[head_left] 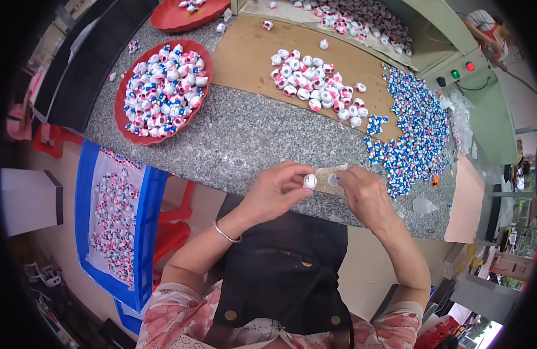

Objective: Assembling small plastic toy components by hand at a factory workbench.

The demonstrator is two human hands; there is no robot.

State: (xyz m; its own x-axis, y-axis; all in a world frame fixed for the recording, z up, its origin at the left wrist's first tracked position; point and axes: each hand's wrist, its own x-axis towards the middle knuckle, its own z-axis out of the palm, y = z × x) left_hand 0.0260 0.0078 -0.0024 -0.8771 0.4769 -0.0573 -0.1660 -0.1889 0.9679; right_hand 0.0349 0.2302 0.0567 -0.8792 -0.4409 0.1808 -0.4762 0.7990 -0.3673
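My left hand pinches a small white rounded toy head between thumb and fingers, just over the table's near edge. Close to its right, my right hand is closed with its fingertips together. A small pale, translucent round piece shows at those fingertips; its kind is unclear. Beneath and between both hands lies a tan, speckled flat piece. Beyond them, a pile of white and pink toy heads rests on a cardboard sheet. Many tiny blue-and-white pieces spread to the right.
A red scalloped bowl full of assembled figures stands left on the granite table. Below it is a blue tray of small figures. A green machine with buttons stands back right. A translucent bottle lies near the right edge.
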